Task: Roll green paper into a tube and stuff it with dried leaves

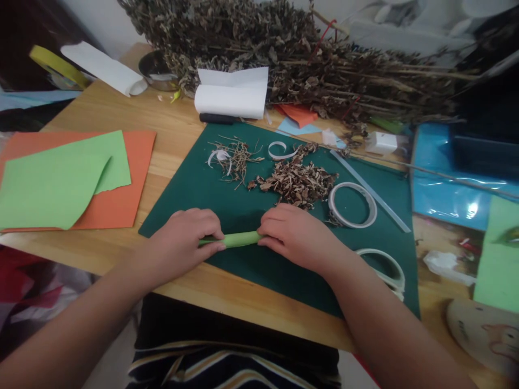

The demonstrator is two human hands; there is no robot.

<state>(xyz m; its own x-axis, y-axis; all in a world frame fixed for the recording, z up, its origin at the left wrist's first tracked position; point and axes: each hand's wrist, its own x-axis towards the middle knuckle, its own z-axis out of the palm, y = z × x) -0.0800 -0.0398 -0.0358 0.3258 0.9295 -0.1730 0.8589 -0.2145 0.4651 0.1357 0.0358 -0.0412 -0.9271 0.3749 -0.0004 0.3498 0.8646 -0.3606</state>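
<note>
A narrow roll of light green paper (242,239) lies level between my hands, over the near part of a dark green mat (182,189). My left hand (190,237) pinches its left end between thumb and fingers. At the right end, my right hand (290,235) grips it the same way. Just beyond my right hand is a heap of dry brown leaves (302,181). Thin dry stems (241,159) with a curled white strip lie to the left of the heap. Whether anything is inside the roll cannot be seen.
Two tape rolls (352,205) and a clear stick (370,190) lie at the mat's right. Orange and green sheets (52,189) are at the left. White paper (231,100) and bundled dry plants (243,38) stand behind. A blue packet (441,189) is at the right.
</note>
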